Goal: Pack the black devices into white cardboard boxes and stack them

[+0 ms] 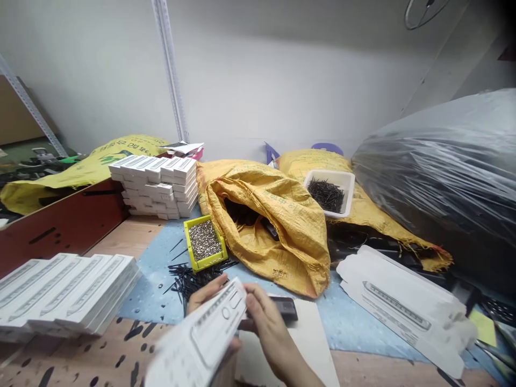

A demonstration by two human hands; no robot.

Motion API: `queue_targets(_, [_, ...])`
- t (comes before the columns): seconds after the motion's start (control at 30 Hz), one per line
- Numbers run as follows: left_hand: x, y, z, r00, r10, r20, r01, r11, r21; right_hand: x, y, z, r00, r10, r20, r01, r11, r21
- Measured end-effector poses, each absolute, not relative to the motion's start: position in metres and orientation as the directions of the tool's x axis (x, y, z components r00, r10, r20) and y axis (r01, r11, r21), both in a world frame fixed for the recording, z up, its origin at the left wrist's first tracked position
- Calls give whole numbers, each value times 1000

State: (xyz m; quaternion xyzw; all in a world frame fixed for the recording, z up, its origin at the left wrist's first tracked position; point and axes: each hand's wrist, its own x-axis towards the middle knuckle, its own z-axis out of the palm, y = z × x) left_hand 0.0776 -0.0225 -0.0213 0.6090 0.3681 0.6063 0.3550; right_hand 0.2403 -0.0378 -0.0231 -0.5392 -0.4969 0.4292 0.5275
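My left hand grips the far end of a long white printed carton from behind, only its fingertips showing over the edge. My right hand is curled at the carton's right side, fingers touching its top corner. A small black part lies just beyond my right hand on a white sheet. Whether the right fingers hold that part is unclear.
A pile of black pins and a yellow tray of small metal pieces sit ahead. An open yellow sack is behind them. White cartons are stacked at left, back and flat at right. A white tub of pins rests on another sack.
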Motion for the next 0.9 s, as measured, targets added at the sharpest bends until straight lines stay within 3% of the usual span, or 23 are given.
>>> queue_targets(0.03, [70, -19, -23, -25, 891, 452, 22, -452, 892, 242, -40, -29, 31, 994, 100, 313, 86, -946])
queue_targets(0.1, [50, -13, -25, 8, 933, 361, 141, -358, 923, 254, -42, -39, -75, 991, 109, 680, 131, -721])
queue_targets(0.17, [32, -9, -29, 101, 973, 208, 376, -231, 897, 271, -40, -45, -93, 992, 85, 819, 124, -561])
queue_targets(0.2, [26, -9, -32, 147, 979, 140, 499, -196, 844, 278, -38, -45, -79, 991, 107, 813, 126, -569])
queue_targets(0.27, [21, -10, -39, 193, 979, 69, 681, -184, 709, 283, -30, -41, 37, 963, 267, 653, 179, -736])
queue_targets(0.33, [26, -11, -45, 224, 974, 44, 768, -203, 608, 272, -20, -33, 234, 891, 388, 293, 316, -902])
queue_targets(0.4, [33, -12, -48, 258, 965, 39, 782, -232, 578, 250, -9, -27, 302, 873, 382, -66, 419, -906])
queue_targets(0.43, [35, -11, -48, 279, 959, 54, 771, -258, 582, 238, -5, -26, 274, 884, 380, -166, 432, -886])
queue_targets(0.5, [35, -9, -46, 301, 944, 133, 738, -319, 595, 220, 2, -25, 155, 910, 385, -149, 407, -901])
queue_targets(0.6, [18, -2, -43, 266, 935, 234, 735, -354, 579, 212, 6, -27, -163, 919, 360, 207, 388, -898])
queue_targets(0.67, [0, 2, -45, 177, 959, 223, 772, -276, 573, 216, 6, -32, -289, 906, 308, 437, 411, -800])
queue_targets(0.73, [-16, 3, -49, 28, 986, 164, 816, -118, 566, 219, 6, -46, -297, 898, 325, 622, 440, -649])
queue_targets(0.8, [-28, 3, -54, -85, 988, 125, 846, 5, 533, 216, 7, -68, -341, 861, 378, 769, 486, -415])
queue_targets(0.9, [-35, 2, -60, -45, 986, 162, 880, -37, 474, 204, 11, -102, -504, 764, 403, 817, 573, -62])
